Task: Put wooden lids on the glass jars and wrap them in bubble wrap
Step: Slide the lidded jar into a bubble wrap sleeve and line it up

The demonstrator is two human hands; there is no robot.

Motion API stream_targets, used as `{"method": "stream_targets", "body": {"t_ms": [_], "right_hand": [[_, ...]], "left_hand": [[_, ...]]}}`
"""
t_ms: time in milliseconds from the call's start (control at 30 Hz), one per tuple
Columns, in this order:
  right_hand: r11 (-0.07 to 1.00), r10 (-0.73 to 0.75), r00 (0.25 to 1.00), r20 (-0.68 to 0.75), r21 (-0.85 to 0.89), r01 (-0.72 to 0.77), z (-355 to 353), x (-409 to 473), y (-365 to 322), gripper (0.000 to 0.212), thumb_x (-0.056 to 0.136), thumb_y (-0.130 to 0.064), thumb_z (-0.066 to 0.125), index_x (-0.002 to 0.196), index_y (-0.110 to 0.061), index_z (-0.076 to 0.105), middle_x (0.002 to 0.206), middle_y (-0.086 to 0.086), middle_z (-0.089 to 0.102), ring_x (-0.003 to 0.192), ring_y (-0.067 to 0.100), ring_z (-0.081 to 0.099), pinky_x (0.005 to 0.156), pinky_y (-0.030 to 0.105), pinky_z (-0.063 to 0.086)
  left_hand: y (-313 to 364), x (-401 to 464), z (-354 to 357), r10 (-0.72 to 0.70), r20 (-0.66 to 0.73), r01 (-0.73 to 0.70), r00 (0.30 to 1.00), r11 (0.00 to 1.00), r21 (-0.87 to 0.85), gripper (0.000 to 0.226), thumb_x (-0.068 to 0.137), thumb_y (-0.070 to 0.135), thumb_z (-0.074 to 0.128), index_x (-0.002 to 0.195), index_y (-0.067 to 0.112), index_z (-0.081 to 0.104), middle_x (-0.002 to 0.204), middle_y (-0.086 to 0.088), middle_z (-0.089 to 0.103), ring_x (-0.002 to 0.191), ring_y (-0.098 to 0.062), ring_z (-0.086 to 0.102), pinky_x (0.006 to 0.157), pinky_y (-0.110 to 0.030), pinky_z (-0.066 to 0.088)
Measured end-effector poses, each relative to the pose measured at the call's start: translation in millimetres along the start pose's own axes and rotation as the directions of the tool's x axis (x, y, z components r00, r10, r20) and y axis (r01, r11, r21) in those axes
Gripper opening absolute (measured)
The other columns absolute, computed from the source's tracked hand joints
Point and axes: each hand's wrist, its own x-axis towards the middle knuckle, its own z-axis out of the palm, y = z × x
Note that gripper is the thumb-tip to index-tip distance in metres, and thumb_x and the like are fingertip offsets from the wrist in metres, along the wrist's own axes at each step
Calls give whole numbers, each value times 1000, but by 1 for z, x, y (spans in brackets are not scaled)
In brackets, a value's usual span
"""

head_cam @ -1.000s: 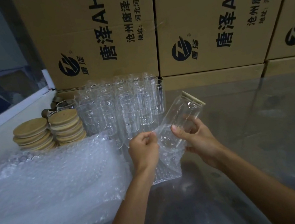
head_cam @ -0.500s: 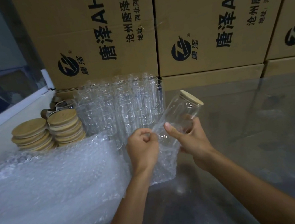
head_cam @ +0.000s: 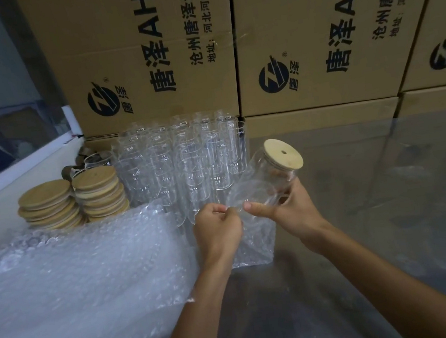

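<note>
Glass jar (head_cam: 270, 179) w/ wooden lid (head_cam: 283, 154) already on, held tilted above the counter (head_cam: 364, 206), lid end up and away, just in front of the block of unlidded jars (head_cam: 183, 160). Right hand (head_cam: 293, 210) curled round the lower body, thumb pressing across the front. Left hand (head_cam: 217, 231) closed in a pinch on the edge of a small bubble wrap sheet (head_cam: 255, 243), which hangs from the jar down to the counter. Judged by look: glass stiff, smooth, prob slippery under plastic, breakable if knocked vs neighbours or dropped; not heavy, one hand carries it. Best held round the mid-body w/ full finger wrap, not by the lid — lid fit can't be told, may pull off. Wrap itself soft, floppy, near weightless, no shape of its own; needs tension at the edge while rolling, thumb pinning the start against the glass. Big bubble wrap pile (head_cam: 75, 289) lies left, touching nothing in hand; two stacks of spare lids (head_cam: 73, 201) behind it, beside the jars. Cardboard boxes (head_cam: 156, 49) close off the back.
</note>
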Motion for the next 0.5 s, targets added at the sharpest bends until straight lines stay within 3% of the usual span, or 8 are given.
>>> {"method": "stream_targets", "body": {"t_ms": [100, 267, 400, 500], "right_hand": [[995, -29, 999, -26, -100, 26, -2, 2, -3, 79, 61, -22, 98, 126, -24, 53, 119, -6, 69, 109, 5, 66, 95, 30, 53], [974, 21, 1000, 3, -226, -19, -5, 2, 4, 84, 64, -21, 96, 132, -23, 47, 131, 1, 59, 126, 16, 54, 106, 39, 47], [984, 127, 991, 37, -127, -122, -5, -4, 4, 84, 61, -16, 98, 129, -27, 52, 120, -12, 67, 107, 1, 64, 82, 12, 50], [976, 189, 979, 72, -128, -179, -4, -5, 3, 85, 60, -9, 97, 132, -21, 53, 121, -7, 66, 111, 5, 62, 94, 20, 50]], "left_hand": [[-2, -6, 5, 62, 22, -63, 998, 998, 25, 16, 86, 14, 68, 78, 18, 55, 60, -5, 70, 61, -28, 68, 69, -42, 59], [6, -4, 2, -1, 94, 14, 996, 990, -140, 11, 89, 1, 58, 81, 8, 57, 47, 0, 61, 39, -11, 54, 48, -23, 44], [15, -3, -2, 34, 83, -25, 996, 994, -111, 15, 90, 0, 54, 80, 10, 59, 47, 1, 60, 48, -15, 58, 56, -26, 45], [13, -3, 1, 9, 109, 1, 994, 996, -92, 18, 91, -1, 51, 79, 11, 56, 47, 1, 58, 47, -17, 54, 55, -26, 45]]}}
